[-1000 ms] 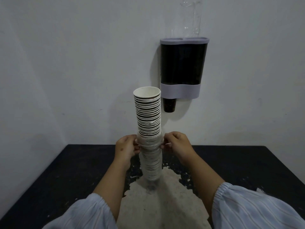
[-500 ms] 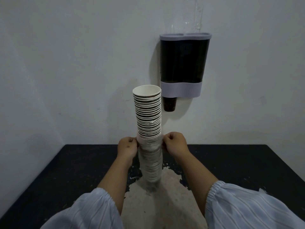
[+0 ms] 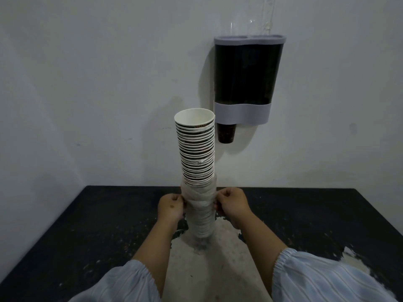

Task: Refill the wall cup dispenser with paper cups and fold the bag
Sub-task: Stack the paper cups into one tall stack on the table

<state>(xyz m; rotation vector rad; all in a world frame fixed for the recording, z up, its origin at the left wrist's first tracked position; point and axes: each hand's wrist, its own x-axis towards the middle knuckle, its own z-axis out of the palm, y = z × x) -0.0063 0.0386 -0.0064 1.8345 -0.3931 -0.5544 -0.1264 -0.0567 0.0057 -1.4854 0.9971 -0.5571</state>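
Lettering on the paper cups [image 3: 196,149] is too small to read. The stack stands upright at frame centre on the bench [image 3: 87,225], its lower half in a clear bag [image 3: 199,205]. Left hand [image 3: 171,207] and right hand [image 3: 232,204] each pinch the bag's sides (fingers curled). Upper right, the wall dispenser [image 3: 246,79] holds one dark cup [image 3: 226,134] at its outlet.

Dim, soft shadows, wide-angle edge bending, slightly grainy.

paper cups [image 3: 197,149], clear plastic bag [image 3: 199,205], worn matt table [image 3: 305,214]
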